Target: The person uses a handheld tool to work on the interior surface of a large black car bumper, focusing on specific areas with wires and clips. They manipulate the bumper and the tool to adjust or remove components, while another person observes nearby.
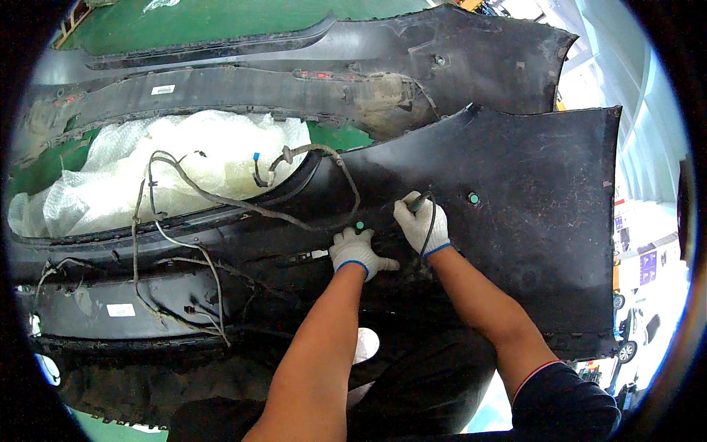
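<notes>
A black car bumper (530, 177) lies inner side up in front of me, dusty and scuffed. My left hand (357, 252), in a white glove, rests flat on it beside a small green clip (359, 225). My right hand (421, 221), also gloved, grips the dark end of a wiring harness cable (426, 200) just right of the left hand. The grey harness (221, 200) runs leftward in loops across the bumper. A second green clip (473, 198) sits to the right of my right hand.
Another black bumper (309, 81) lies behind on the green floor (184, 18). White bubble wrap (184, 158) fills the gap between them. A white shoe tip (366, 344) shows below the bumper. Bright windows are at the right.
</notes>
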Demonstrator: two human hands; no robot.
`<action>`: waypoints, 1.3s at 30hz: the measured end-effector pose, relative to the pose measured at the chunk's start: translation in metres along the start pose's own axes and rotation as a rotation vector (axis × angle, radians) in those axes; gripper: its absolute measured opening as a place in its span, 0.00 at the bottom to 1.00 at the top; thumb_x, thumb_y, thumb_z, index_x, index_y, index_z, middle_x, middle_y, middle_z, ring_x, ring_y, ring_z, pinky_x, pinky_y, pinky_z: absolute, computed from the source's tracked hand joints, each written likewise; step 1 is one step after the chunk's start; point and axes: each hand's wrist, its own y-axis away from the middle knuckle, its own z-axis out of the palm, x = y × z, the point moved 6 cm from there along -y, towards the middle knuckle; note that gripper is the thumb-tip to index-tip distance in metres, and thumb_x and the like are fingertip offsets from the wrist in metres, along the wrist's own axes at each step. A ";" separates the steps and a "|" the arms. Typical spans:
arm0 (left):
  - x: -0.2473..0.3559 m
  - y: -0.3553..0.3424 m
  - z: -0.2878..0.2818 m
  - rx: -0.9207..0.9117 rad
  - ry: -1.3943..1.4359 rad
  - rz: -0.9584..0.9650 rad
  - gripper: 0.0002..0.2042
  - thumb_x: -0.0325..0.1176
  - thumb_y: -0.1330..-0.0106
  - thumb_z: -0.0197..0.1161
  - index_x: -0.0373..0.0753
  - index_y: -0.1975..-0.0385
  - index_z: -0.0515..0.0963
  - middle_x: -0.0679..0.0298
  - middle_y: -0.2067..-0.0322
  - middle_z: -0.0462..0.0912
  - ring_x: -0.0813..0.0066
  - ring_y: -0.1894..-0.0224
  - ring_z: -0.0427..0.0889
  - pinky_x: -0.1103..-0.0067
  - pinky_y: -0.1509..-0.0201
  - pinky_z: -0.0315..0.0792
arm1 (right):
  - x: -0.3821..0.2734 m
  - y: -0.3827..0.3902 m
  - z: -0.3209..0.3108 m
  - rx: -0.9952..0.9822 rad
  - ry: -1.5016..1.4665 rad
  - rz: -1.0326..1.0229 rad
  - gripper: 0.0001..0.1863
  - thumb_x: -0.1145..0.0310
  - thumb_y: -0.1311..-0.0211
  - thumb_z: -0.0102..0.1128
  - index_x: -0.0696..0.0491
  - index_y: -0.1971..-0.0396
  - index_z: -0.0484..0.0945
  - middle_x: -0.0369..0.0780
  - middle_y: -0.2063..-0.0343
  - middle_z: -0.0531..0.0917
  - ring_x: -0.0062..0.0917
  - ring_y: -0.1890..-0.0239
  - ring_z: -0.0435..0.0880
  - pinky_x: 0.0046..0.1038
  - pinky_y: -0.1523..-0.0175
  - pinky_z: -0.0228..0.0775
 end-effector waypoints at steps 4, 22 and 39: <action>-0.001 0.001 0.000 0.010 -0.001 -0.003 0.61 0.77 0.59 0.81 0.54 0.21 0.72 0.49 0.23 0.68 0.41 0.22 0.66 0.54 0.20 0.67 | -0.005 0.000 0.002 0.004 0.020 -0.041 0.15 0.55 0.29 0.63 0.51 0.66 0.86 0.50 0.73 0.88 0.50 0.66 0.91 0.47 0.62 0.82; 0.000 0.002 0.001 -0.004 -0.016 -0.010 0.61 0.78 0.58 0.80 0.53 0.21 0.72 0.49 0.24 0.68 0.43 0.23 0.67 0.55 0.20 0.67 | 0.002 0.004 0.010 0.064 -0.003 -0.063 0.12 0.60 0.30 0.67 0.54 0.66 0.86 0.49 0.74 0.88 0.45 0.68 0.91 0.43 0.62 0.82; 0.036 0.002 -0.014 0.004 -0.239 0.247 0.54 0.66 0.52 0.82 0.46 0.23 0.73 0.50 0.29 0.75 0.48 0.26 0.72 0.59 0.22 0.68 | -0.078 0.032 -0.196 0.404 -0.625 0.082 0.12 0.63 0.23 0.69 0.56 0.50 0.87 0.37 0.63 0.89 0.20 0.63 0.84 0.26 0.56 0.77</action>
